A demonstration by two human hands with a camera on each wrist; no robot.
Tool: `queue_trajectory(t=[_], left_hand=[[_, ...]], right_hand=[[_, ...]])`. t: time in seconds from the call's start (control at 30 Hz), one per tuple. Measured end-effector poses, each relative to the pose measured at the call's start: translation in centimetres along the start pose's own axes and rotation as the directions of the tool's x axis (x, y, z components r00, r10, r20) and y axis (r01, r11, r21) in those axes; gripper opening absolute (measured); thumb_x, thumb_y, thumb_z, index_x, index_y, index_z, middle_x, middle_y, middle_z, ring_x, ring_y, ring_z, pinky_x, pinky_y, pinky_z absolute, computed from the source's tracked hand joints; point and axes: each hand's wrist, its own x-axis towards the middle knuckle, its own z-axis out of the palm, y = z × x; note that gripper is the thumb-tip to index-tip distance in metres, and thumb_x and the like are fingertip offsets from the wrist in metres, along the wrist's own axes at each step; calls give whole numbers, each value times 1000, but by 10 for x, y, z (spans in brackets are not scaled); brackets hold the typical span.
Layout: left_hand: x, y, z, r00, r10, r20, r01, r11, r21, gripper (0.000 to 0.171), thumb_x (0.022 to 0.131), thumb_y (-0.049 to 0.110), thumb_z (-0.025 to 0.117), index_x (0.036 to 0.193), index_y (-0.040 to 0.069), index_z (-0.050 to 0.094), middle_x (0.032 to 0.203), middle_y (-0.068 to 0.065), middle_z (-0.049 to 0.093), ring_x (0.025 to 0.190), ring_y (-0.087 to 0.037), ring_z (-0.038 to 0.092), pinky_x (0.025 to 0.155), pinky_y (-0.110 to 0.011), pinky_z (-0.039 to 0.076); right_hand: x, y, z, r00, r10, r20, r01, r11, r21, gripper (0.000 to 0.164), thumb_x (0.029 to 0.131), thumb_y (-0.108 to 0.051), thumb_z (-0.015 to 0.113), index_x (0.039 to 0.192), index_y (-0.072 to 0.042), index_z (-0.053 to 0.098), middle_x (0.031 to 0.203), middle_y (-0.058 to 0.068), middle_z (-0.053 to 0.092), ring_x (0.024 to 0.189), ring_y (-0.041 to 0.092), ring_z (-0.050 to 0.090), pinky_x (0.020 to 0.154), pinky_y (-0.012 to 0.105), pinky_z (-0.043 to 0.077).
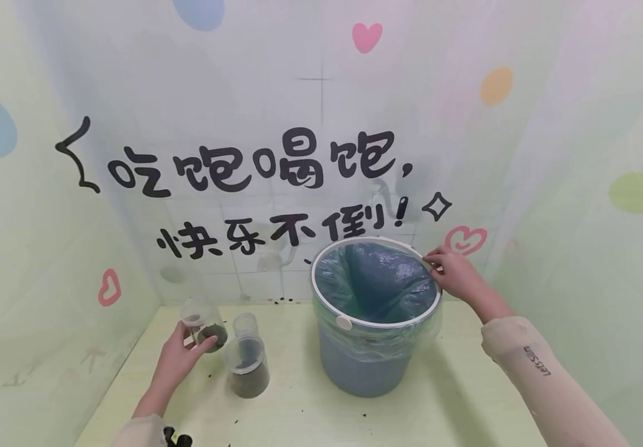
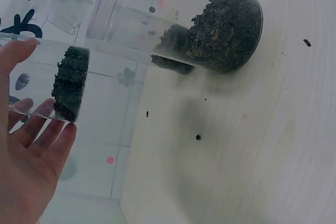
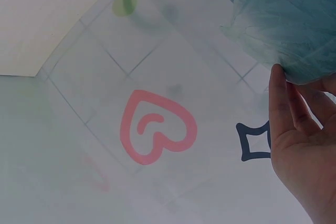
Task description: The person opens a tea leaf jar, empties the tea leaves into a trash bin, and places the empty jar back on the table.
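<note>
My left hand [image 1: 177, 360] grips a clear plastic jar [image 1: 209, 324] just above the table. The jar is slightly tilted, with a layer of dark, dried, leaf-like flakes [image 2: 71, 82] at its bottom. To its right stands a larger clear jar [image 1: 250, 372], more deeply filled with similar flakes. Behind that is another clear jar [image 1: 245, 324], partly hidden. My right hand [image 1: 463, 276] pinches the white rim of a blue-grey trash can [image 1: 363, 369] on its right side. A translucent bluish-green bin liner [image 1: 396, 273] lines the can and folds over its outside.
A pale table [image 1: 293, 422] carries everything, with several dark crumbs scattered over it. A printed curtain [image 1: 321, 105] with black lettering hangs behind and at both sides. Near the left sleeve, at the bottom edge, lies a small black object [image 1: 181, 439], partly cut off.
</note>
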Motion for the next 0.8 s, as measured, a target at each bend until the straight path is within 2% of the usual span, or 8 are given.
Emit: queue_trajectory(t=[0.4,0.8], left_hand=[[7,12,-4,999,47,-23,-48,999,-11,80,95,39,66,150,-2,26,151,-31,37,139,-51,38,108,-59,43],[15,27,-5,998,51,-25,-52,998,-22,78,95,39,67,149,-1,28,149,-28,41,137,-49,41,110,-57,43]], right_hand=[[0,0,1,1000,5,4,-5,1000,2,31,87,6,59,116,14,66,112,27,62,97,39,67,85,51,58],[1,2,1,1000,20,14,-20,1000,-5,31,88,5,58,117,13,66,113,27,62,99,40,67,87,52,58]])
